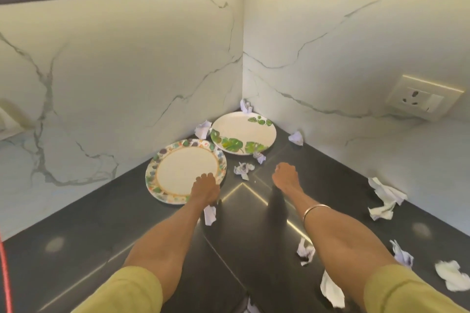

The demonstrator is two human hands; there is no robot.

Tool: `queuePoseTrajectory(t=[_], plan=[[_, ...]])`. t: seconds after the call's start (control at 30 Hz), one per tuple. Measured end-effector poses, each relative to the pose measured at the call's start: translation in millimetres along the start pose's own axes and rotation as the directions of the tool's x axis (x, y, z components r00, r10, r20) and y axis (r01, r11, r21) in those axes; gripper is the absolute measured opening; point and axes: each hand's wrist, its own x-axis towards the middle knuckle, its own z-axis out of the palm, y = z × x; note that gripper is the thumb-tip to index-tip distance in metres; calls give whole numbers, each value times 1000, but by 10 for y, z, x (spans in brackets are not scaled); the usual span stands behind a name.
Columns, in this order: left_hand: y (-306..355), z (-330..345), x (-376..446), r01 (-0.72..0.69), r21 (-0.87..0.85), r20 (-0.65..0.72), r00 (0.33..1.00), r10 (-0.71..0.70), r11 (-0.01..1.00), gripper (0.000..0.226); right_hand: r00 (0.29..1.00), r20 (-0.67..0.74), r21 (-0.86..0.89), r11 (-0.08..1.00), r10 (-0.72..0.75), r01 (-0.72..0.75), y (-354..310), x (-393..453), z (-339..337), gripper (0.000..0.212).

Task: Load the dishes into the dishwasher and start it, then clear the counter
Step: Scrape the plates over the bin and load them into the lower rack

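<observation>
Plates sit in the counter (106,231) corner: dotted plate (185,171) at 10 o'clock of leaf plate (243,132)'s near side, rims just touching. Left hand (206,188) grips the dotted plate's 5 o'clock rim. Right hand (285,174) hovers clenched, holding nothing, near paper scraps (243,170)

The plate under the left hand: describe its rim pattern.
The plate has a cream centre, an orange ring and a rim of multicoloured blotches, seen in the head view.
</observation>
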Motion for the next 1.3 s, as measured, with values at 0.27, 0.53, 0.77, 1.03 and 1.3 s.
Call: queuePoseTrajectory(t=[0.27,0.53,0.77,1.03,1.3], plan=[[-21,283,506,51,50,30,998,-52,997,75,952,205,0,973,226,-231,-168,795,214,44],[8,579,624,79,73,-148,987,-68,994,65,926,186,98,932,328,-350,-330,1434,550,63],[171,616,801,85,219,-194,980,-42,972,54,921,118,147,911,371,-386,-486,1550,573,62],[238,577,858,86,344,-197,980,-18,935,43,881,186,261,843,434,-470,-595,1728,619,42],[247,386,806,84,361,-165,986,-25,929,44,912,130,683,632,388,-366,-712,1482,406,46]])
